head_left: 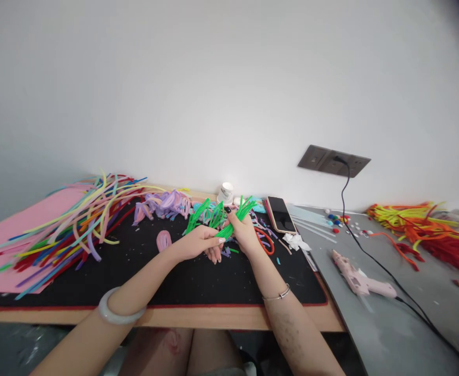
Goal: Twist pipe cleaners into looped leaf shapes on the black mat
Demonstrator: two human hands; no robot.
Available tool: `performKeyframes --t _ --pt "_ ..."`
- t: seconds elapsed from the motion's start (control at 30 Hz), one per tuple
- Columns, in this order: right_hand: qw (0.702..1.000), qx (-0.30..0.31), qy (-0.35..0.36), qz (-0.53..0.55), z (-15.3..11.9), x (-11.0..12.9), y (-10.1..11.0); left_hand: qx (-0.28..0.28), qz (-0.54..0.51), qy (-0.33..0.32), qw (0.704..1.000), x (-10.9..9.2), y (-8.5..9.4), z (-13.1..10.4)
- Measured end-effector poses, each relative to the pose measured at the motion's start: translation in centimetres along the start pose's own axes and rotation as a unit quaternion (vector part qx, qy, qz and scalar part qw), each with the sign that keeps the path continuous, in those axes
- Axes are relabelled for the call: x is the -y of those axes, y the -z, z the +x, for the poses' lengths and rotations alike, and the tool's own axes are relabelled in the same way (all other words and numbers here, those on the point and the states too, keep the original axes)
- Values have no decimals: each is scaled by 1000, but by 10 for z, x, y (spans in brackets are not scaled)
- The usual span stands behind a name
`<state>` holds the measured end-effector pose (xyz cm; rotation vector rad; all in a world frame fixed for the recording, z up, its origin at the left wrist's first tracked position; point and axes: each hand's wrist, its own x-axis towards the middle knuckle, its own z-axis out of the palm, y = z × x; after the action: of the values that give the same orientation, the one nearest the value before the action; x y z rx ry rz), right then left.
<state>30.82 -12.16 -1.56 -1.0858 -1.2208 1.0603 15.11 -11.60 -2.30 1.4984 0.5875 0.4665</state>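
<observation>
A bundle of green pipe cleaners (pixel 246 207) is held in front of me, over the black mat (pixel 135 277). My right hand (pixel 244 233) is closed round its middle, and the loose ends fan out above the fist. My left hand (pixel 201 243) pinches the lower end of the same bundle, its thumb pressed on top and the other fingers partly hidden beneath. Just behind my left hand lie green loops (pixel 200 215) of bent pipe cleaner. To the left of that hand rests a pink-purple loop (pixel 164 241).
Many coloured pipe cleaners (pixel 92 230) spread over pink sheets (pixel 2 230) at left. Lilac loops (pixel 166 202), a paper cup (pixel 226 192) and a phone (pixel 281 214) line the back. A pink glue gun (pixel 360 279) with its cord (pixel 374 266) lies right, near red pipe cleaners (pixel 448 253).
</observation>
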Motion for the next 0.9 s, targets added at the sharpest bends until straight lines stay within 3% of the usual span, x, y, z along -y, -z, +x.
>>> performKeyframes --t 0.13,0.3,0.47,0.6,0.77,0.9 --pt "999 -24 28 6 2 2 3 -20 -4 -7 1000 -5 3 -3" --pt "996 -59 62 36 4 3 7 -101 2 -59 993 -11 11 -6" --pt "995 -40 63 65 3 4 5 -203 -40 -135 969 -5 18 -3" --pt "995 -35 71 59 -1 5 -2 -220 -64 -143 963 -5 15 -1" --pt "998 -12 55 2 -4 7 -5 -224 7 -99 970 -7 13 -1" --pt "997 16 54 -50 -3 10 1 -216 170 -116 955 -2 19 0"
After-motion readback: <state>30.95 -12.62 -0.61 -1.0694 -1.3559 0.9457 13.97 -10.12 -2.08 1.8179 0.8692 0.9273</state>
